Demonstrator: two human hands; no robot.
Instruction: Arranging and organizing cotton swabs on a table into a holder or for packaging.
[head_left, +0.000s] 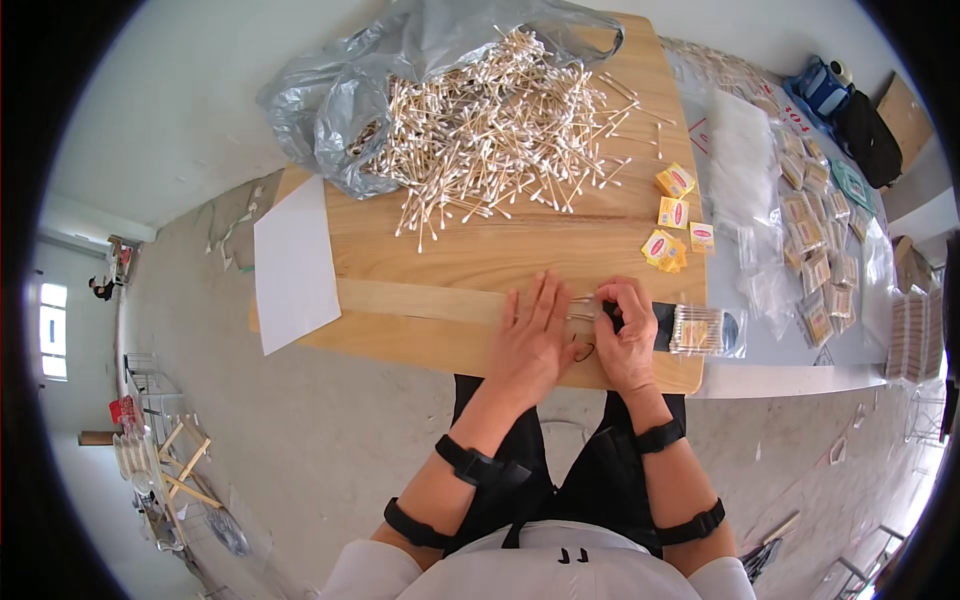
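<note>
My left hand (535, 338) lies flat on the wooden table near its front edge, fingers stretched out and slightly apart. Close beside it, my right hand (628, 340) is closed, its fingers curled about a small black thing that they mostly hide. A few cotton swabs (581, 308) show between the two hands. Just right of my right hand, a flat black piece (663, 326) runs toward a clear bag of cotton swabs (697, 328) with a yellow card in it. A small dark loop (584, 350) lies by my left thumb.
A big heap of loose cotton swabs (500, 135) spills from a grey plastic bag (330, 115) at the back. Yellow cards (663, 249) lie at the table's right. White paper (296, 265) overhangs the left edge. The grey side table (735, 350) carries clear bags and filled swab packs (808, 225).
</note>
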